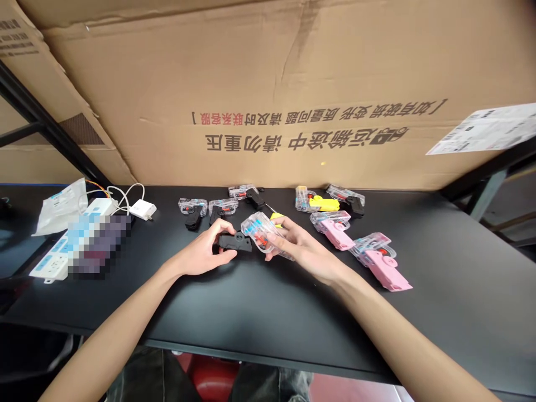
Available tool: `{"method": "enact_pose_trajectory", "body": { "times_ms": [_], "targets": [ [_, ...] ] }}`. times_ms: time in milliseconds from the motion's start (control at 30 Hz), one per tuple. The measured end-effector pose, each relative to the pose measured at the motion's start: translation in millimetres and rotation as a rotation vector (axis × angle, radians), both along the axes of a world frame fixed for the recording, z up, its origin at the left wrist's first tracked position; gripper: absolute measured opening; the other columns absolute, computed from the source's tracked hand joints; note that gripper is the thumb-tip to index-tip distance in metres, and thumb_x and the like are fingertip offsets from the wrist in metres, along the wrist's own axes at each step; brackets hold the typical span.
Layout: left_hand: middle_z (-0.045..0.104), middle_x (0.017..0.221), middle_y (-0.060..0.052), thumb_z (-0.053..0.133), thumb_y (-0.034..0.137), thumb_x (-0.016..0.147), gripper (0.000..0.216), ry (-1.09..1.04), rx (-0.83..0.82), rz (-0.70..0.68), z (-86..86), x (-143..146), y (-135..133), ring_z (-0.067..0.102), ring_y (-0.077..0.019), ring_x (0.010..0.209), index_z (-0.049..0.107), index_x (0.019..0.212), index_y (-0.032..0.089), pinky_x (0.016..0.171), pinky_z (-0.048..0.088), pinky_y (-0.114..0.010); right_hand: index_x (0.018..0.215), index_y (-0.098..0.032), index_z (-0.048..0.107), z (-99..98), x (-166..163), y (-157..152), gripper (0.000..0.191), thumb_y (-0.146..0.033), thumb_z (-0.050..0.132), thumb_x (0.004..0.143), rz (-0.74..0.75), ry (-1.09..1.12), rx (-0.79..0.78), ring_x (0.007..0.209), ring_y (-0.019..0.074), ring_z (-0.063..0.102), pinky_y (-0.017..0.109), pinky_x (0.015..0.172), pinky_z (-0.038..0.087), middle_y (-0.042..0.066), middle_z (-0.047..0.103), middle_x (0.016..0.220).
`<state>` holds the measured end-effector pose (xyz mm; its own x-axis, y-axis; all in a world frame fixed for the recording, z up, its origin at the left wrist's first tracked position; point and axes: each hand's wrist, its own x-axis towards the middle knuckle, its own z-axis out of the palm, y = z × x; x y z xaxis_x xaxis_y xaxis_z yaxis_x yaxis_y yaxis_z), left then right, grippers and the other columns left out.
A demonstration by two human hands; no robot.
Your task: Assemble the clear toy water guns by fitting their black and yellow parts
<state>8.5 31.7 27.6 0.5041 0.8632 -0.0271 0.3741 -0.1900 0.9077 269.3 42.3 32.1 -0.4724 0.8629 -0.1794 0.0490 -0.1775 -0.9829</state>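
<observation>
Between the thumb and fingers of my left hand is a black plastic toy gun grip. My right hand is closed around a clear plastic toy gun body, with blue and red parts showing inside. The two pieces are held close together above the black table; whether they touch I cannot tell. Partly behind my right fingers lies a yellow thing with a thin metal shaft, its kind hard to make out.
Several clear toy guns with black grips lie toward the back. One with a yellow grip and two with pink grips lie right. A white power strip, adapter and plastic bag sit left. Cardboard stands behind.
</observation>
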Motion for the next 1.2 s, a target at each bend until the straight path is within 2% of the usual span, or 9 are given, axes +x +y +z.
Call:
{"method": "enact_pose_trajectory", "body": {
  "times_ms": [100, 200, 333, 500, 700, 1000, 1133, 1200],
  "targets": [
    [0.056, 0.117, -0.007, 0.065, 0.034, 0.088, 0.034, -0.068, -0.035, -0.016, 0.0, 1, 1, 0.058, -0.02, 0.108, 0.044, 0.111, 0.023, 0.088, 0.048, -0.033, 0.107, -0.024, 0.046, -1.2, -2, -2, 0.044, -0.055, 0.07, 0.087, 0.024, 0.001, 0.032, 0.076, 0.0155, 0.069, 0.039, 0.085, 0.054, 0.001, 0.071, 0.096],
    [0.057, 0.119, -0.007, 0.07, 0.035, 0.085, 0.039, -0.123, -0.06, 0.015, 1.1, 2, 2, 0.059, -0.0203, 0.11, 0.044, 0.111, 0.023, 0.087, 0.047, -0.032, 0.113, -0.024, 0.046, -1.3, -6, -5, 0.044, -0.055, 0.066, 0.089, 0.056, -0.014, 0.089, 0.077, 0.0172, 0.069, 0.041, 0.083, 0.056, 0.001, 0.069, 0.087],
    [0.062, 0.113, -0.006, 0.075, 0.04, 0.081, 0.04, -0.132, -0.075, 0.063, 1.9, 6, 2, 0.062, -0.018, 0.097, 0.049, 0.105, 0.022, 0.078, 0.046, -0.029, 0.122, -0.024, 0.045, -2.3, -11, -10, 0.044, -0.053, 0.061, 0.093, 0.085, -0.043, 0.149, 0.08, 0.0186, 0.069, 0.04, 0.078, 0.059, 0.003, 0.067, 0.089],
    [0.063, 0.098, -0.002, 0.066, 0.045, 0.088, 0.03, -0.106, -0.064, 0.029, 1.9, 8, 1, 0.06, -0.0125, 0.076, 0.055, 0.099, 0.019, 0.075, 0.047, -0.029, 0.133, -0.021, 0.042, -7.4, -13, -14, 0.051, -0.054, 0.055, 0.096, 0.125, -0.104, 0.169, 0.078, 0.0186, 0.068, 0.039, 0.076, 0.061, 0.005, 0.068, 0.088],
    [0.063, 0.095, -0.002, 0.062, 0.045, 0.091, 0.028, -0.12, -0.104, 0.033, 2.1, 11, -1, 0.062, -0.0127, 0.074, 0.051, 0.096, 0.02, 0.075, 0.048, -0.03, 0.138, -0.018, 0.038, -11.6, -12, -14, 0.057, -0.054, 0.052, 0.097, 0.134, -0.145, 0.138, 0.081, 0.0196, 0.068, 0.039, 0.076, 0.062, 0.007, 0.068, 0.092],
    [0.054, 0.119, -0.008, 0.061, 0.048, 0.092, 0.032, -0.251, -0.124, 0.033, 0.7, 7, 2, 0.065, -0.0111, 0.079, 0.047, 0.099, 0.02, 0.064, 0.049, -0.026, 0.121, -0.022, 0.051, -3.7, -11, -12, 0.038, -0.051, 0.056, 0.096, 0.109, -0.131, 0.205, 0.081, 0.0175, 0.067, 0.033, 0.069, 0.061, 0.005, 0.066, 0.097],
    [0.057, 0.089, 0.0, 0.049, 0.052, 0.098, 0.032, -0.279, -0.167, 0.019, -0.4, 4, 6, 0.061, -0.0111, 0.072, 0.037, 0.098, 0.023, 0.064, 0.048, -0.027, 0.119, -0.022, 0.051, 0.1, -9, -11, 0.04, -0.052, 0.058, 0.095, 0.071, -0.122, 0.169, 0.08, 0.0183, 0.068, 0.034, 0.068, 0.06, 0.005, 0.067, 0.093],
    [0.054, 0.084, 0.003, 0.049, 0.052, 0.098, 0.033, -0.298, -0.18, 0.02, 1.3, 3, 7, 0.061, -0.0108, 0.07, 0.034, 0.095, 0.023, 0.063, 0.046, -0.026, 0.116, -0.021, 0.051, 2.6, -9, -10, 0.04, -0.053, 0.06, 0.093, 0.055, -0.082, 0.132, 0.078, 0.0181, 0.069, 0.034, 0.066, 0.06, 0.005, 0.067, 0.094]
  ]
}}
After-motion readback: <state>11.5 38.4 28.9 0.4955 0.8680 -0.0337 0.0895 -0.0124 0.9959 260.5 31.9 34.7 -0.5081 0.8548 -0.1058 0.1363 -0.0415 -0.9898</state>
